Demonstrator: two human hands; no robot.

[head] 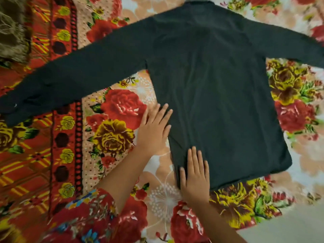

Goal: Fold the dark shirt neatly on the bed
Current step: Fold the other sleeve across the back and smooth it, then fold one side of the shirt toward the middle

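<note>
Nearest, the right hand [194, 174] lies flat, fingers straight and close together, pressing the near left corner of the dark shirt [215, 95] onto the bed [112, 137]. Just beyond, the left hand [154, 127] rests flat, fingers spread, at the shirt's left side edge. The shirt lies spread mid-bed, sleeves out sideways, collar [199, 0] farthest. This looks like smoothing before the first fold; next, that left side needs gripping and bringing over the back

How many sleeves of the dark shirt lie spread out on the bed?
2. The left-side sleeve reaches the picture's left edge, cuff visible; the right-side sleeve runs off the right edge, cuff hidden.
</note>
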